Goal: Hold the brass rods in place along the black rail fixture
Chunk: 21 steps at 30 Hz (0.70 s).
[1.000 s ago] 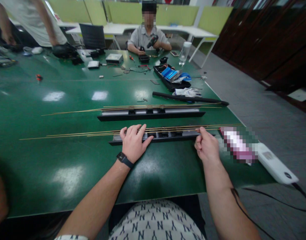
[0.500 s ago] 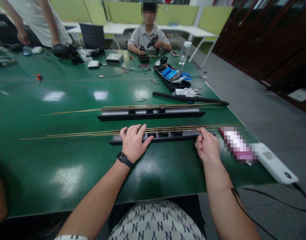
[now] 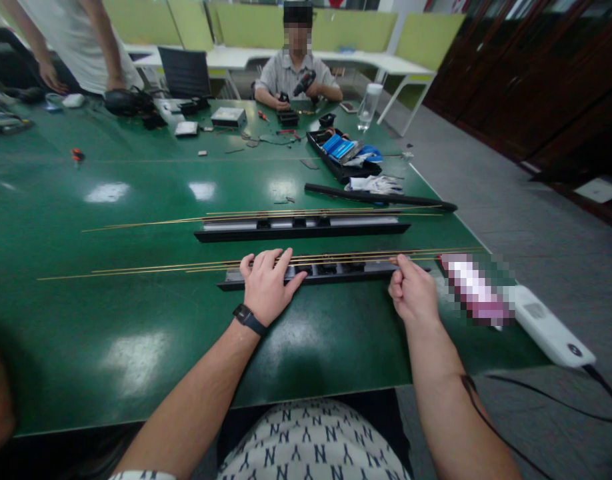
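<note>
The left hand (image 3: 269, 290) hid part of the thin rods (image 3: 336, 259), which lay along the near rail (image 3: 331, 279); its fingers were spread. The right hand (image 3: 415, 290), half curled, seemed to pinch one rod's end.

Light was dim, probably from overhead; glare patches (image 3: 135, 357) sat on green tabletop (image 3: 76, 300). Cabinets (image 3: 541, 87) stood in shadow; view's edges looked stretched, soft.
</note>
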Each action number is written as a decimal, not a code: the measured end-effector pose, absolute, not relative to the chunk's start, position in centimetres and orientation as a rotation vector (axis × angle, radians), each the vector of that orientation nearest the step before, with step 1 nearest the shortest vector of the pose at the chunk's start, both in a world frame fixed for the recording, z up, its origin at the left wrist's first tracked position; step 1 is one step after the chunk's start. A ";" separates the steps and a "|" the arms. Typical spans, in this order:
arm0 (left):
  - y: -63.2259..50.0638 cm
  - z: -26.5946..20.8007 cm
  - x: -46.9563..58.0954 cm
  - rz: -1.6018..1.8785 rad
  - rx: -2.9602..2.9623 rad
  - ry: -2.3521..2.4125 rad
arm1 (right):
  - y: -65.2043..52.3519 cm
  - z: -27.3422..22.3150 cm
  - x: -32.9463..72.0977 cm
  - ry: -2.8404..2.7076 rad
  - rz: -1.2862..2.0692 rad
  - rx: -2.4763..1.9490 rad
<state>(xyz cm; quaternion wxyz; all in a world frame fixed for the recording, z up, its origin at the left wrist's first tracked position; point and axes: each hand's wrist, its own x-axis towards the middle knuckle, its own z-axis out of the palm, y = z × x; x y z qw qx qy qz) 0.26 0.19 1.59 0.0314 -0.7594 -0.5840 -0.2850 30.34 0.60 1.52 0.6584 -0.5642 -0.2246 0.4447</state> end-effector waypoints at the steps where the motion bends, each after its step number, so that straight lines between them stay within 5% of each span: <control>1: 0.2 1.6 0.3 -0.874 -2.340 -1.799 | 0.6 1.5 30.4 -0.497 0.994 -1.273; 21: 0.2 1.6 0.2 -0.894 -2.339 -1.800 | 0.6 1.5 30.3 -0.539 0.990 -1.291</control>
